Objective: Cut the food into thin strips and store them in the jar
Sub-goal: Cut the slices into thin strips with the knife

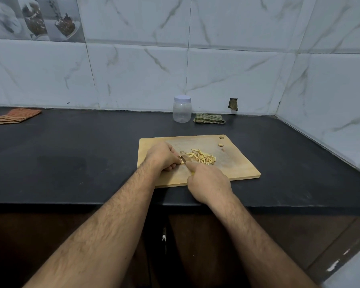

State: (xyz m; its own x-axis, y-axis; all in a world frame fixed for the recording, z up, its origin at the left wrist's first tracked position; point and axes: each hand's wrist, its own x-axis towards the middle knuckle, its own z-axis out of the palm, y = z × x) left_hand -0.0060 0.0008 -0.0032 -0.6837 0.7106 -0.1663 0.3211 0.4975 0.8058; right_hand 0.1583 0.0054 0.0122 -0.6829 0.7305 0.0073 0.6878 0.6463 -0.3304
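Note:
A wooden cutting board (pixel 237 163) lies on the black counter. A heap of pale yellow thin strips (pixel 202 157) sits near its middle. My left hand (pixel 162 155) pinches a small piece of the food (pixel 182 162) against the board. My right hand (pixel 209 182) grips a knife; its blade (pixel 184 158) rests beside that piece, the handle hidden in my fist. A clear plastic jar (pixel 182 110) with a white lid on stands behind the board by the wall.
A folded green checked cloth (pixel 209 118) lies right of the jar. An orange striped cloth (pixel 16 116) lies at the far left of the counter. Small food scraps (pixel 220 145) sit near the board's far right corner. Tiled walls close the back and right.

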